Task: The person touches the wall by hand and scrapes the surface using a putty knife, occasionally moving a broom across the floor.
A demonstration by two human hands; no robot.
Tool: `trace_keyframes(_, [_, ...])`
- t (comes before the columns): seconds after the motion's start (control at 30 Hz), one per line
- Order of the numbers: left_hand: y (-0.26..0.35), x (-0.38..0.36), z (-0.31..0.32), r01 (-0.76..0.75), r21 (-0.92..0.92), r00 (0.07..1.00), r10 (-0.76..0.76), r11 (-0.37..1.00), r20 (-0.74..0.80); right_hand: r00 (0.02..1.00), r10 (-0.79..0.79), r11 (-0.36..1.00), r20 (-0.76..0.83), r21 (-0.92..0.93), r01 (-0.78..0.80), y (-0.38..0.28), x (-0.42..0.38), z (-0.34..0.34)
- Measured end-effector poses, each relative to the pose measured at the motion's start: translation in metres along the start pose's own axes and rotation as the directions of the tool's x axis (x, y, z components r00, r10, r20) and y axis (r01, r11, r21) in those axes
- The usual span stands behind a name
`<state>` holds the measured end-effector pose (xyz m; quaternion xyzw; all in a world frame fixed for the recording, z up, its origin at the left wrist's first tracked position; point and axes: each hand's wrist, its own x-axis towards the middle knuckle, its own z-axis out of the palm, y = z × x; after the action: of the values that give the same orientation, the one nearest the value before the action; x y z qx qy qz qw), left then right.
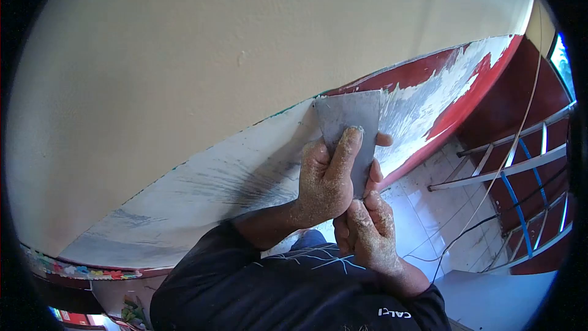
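Against the lower band of a wall, the person's left hand (324, 181) — dusted with pale grit — is wrapped around a flat grey scraper blade (352, 116), its fingers spread up the blade's face and pressing it to the surface, while the right hand (367, 233) closes around the tool's lower end just beneath, the 2 hands touching. The blade's top edge sits on the white putty coat (233, 178) where it meets the cream upper wall (214, 43). By the look of it, the work is well advanced: to the blade's left the band is covered in white, streaked with grey drag marks, down to the far corner. To the right, the coat turns patchy — red paint (490, 79) shows through in ragged strips and along the base, which suggests that stretch is left to fill and smooth. Beyond, a white tiled floor (429, 202), a thin cable (490, 190) and a metal-barred frame (527, 165) are visible; a dark sleeve (245, 282) fills the foreground.
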<state>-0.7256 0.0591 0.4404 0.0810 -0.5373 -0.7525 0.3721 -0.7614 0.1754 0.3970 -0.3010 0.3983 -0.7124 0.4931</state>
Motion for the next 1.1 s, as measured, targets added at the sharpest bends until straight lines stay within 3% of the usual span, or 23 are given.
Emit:
trace_keyframes(0.33, [0.007, -0.002, 0.003, 0.044, -0.056, 0.999, -0.044, 0.997, -0.008, 0.999, -0.036, 0.999, -0.024, 0.032, 0.036, -0.003, -0.004, 0.008])
trace_keyframes(0.43, [0.004, 0.003, 0.0, -0.017, 0.031, 1.0, 0.017, 0.999, 0.008, 0.998, -0.045, 0.996, -0.035, 0.078, 0.048, -0.005, 0.001, 0.01])
trace_keyframes(0.77, [0.003, 0.001, 0.001, 0.038, 0.008, 0.999, -0.038, 0.999, 0.004, 0.997, -0.07, 0.99, -0.045, 0.117, 0.075, -0.004, -0.003, 0.013])
trace_keyframes(0.87, [0.003, 0.004, 0.004, 0.036, -0.004, 0.999, -0.036, 0.999, -0.01, 0.997, 0.075, 0.993, -0.024, 0.095, -0.072, -0.003, 0.002, 0.007])
trace_keyframes(1.03, [0.005, -0.001, 0.007, 0.074, -0.027, 0.997, -0.075, 0.997, -0.025, 1.0, 0.006, 0.987, 0.0, 0.158, -0.006, 0.0, 0.0, 0.005])
trace_keyframes(1.1, [0.005, 0.006, 0.006, 0.014, 0.023, 1.0, -0.013, 1.0, -0.022, 1.0, -0.009, 0.99, -0.009, 0.141, 0.01, -0.002, 0.001, 0.004])
